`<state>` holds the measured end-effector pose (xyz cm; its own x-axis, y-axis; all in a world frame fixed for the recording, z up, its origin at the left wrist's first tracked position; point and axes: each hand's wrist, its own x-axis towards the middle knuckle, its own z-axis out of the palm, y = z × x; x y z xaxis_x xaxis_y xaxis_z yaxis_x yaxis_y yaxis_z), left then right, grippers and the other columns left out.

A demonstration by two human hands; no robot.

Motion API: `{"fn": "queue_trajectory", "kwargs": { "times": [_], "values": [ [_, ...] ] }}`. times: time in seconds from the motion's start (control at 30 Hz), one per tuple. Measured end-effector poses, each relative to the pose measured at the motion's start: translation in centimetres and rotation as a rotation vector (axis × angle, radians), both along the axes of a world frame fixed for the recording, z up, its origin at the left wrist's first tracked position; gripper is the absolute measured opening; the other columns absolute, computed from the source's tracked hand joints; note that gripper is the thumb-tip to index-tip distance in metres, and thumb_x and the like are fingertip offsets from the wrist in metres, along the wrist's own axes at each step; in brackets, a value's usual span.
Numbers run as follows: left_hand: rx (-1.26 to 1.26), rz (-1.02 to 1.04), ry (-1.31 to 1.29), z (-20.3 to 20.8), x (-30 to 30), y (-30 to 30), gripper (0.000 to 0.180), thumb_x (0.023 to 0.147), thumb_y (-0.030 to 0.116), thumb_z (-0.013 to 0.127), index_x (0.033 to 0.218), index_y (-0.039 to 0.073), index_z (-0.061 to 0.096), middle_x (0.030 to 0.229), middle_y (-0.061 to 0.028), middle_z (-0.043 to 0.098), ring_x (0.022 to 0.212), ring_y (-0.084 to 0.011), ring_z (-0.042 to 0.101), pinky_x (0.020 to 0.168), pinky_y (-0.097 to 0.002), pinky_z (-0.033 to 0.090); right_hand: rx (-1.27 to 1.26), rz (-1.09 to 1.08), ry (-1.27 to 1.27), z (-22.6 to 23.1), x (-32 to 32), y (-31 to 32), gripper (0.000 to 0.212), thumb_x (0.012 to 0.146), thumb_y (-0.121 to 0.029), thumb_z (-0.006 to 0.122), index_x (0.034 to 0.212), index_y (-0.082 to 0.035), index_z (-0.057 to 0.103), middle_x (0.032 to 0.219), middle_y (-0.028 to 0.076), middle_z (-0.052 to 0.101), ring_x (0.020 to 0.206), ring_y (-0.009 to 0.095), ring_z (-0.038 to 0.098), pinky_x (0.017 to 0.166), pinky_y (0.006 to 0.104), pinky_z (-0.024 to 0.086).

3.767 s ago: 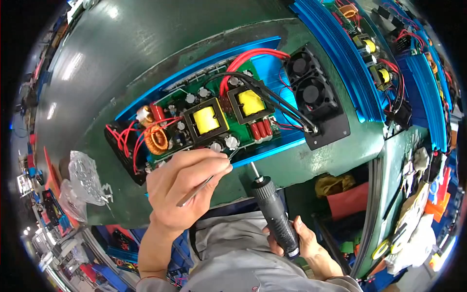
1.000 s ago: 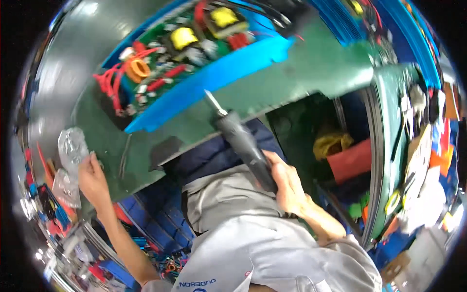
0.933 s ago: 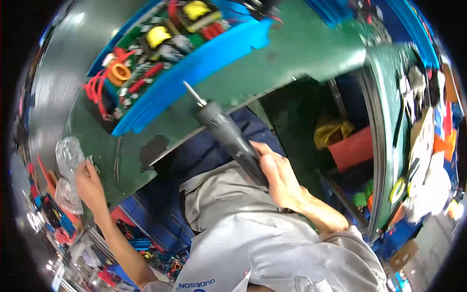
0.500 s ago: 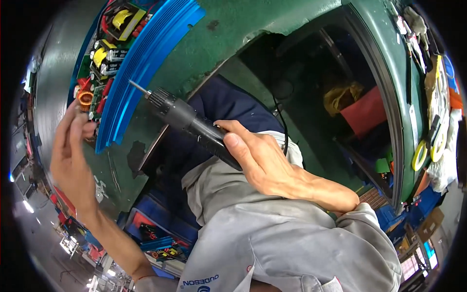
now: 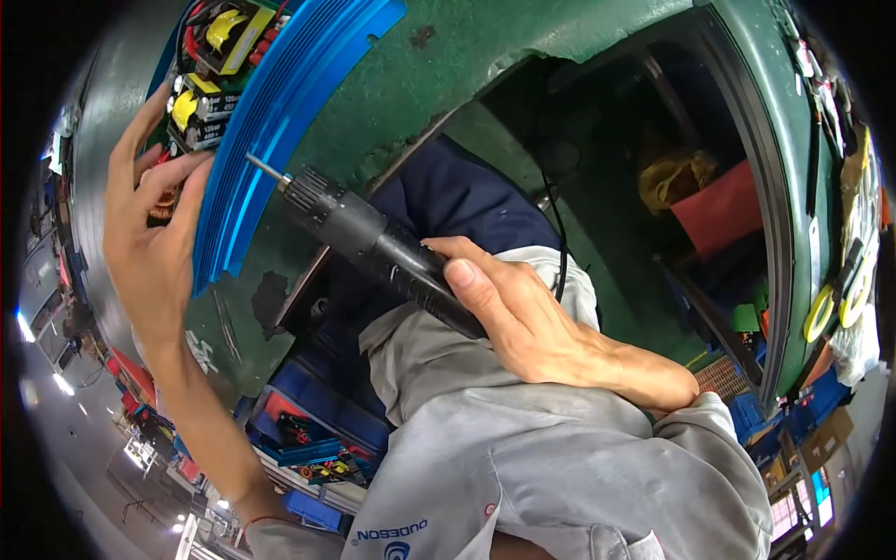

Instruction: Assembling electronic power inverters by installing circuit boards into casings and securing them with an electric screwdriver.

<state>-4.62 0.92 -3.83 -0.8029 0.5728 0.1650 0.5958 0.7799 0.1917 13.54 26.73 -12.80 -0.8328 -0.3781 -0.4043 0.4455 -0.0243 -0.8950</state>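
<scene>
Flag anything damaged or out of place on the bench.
The green bench top has chipped, worn paint: dark bare patches near its front edge, below the blue housing and by the driver tip. Nothing looks spilled or broken otherwise.

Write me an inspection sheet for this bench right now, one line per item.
Surface: green worktop, paint chipped near its front edge.
Job's things: blue finned housing holding a circuit board with yellow parts; black electric screwdriver, bit aimed at the housing.
Clutter: tape rolls at the right edge.
Grip: left hand open, fingers against the board and housing; right hand closed round the screwdriver.
Cables: black cord hanging under the worktop; red wires on the board.
Surroundings: red bin under the bench; blue crates below.
</scene>
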Motion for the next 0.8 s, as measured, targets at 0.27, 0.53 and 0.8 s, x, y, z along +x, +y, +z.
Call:
{"fn": "queue_trajectory", "kwargs": {
  "times": [0.27, 0.53, 0.8],
  "values": [
    [0.052, -0.041, -0.085, -0.2, -0.6, -0.5, 0.011, 0.088, 0.003, 0.075, 0.099, 0.002, 0.078, 0.146, -0.0119, 0.057, 0.132, -0.0302, 0.058, 0.093, -0.0314, 0.057, -0.003, 0.014, -0.042, 0.3, 0.1, 0.0, 0.054, 0.112, -0.042, 0.026, 0.142, -0.002, 0.048, 0.078, 0.010, 0.060, 0.074, 0.021, 0.062, 0.073, 0.0342, 0.047],
    [0.046, 0.004, -0.162, -0.5, -0.3, 0.1, 0.012, 0.091, 0.004, 0.072, 0.102, 0.003, 0.078, 0.149, -0.0121, 0.054, 0.134, -0.0307, 0.056, 0.104, -0.0378, 0.052, -0.007, 0.010, -0.065, 0.0, 0.3, 0.2, 0.054, 0.112, -0.042, 0.026, 0.142, -0.002, 0.048, 0.079, 0.011, 0.061, 0.073, 0.021, 0.062, 0.072, 0.0342, 0.047],
    [0.027, -0.015, -0.143, 1.2, -0.9, 0.3, 0.007, 0.091, 0.001, 0.069, 0.097, -0.001, 0.073, 0.147, -0.0121, 0.056, 0.127, -0.0263, 0.060, 0.105, -0.0369, 0.049, 0.013, 0.078, -0.114, 1.9, -1.8, 0.7, 0.047, 0.112, -0.036, 0.032, 0.142, -0.002, 0.047, 0.078, 0.013, 0.059, 0.072, 0.021, 0.060, 0.071, 0.0357, 0.046]
  ]
}}
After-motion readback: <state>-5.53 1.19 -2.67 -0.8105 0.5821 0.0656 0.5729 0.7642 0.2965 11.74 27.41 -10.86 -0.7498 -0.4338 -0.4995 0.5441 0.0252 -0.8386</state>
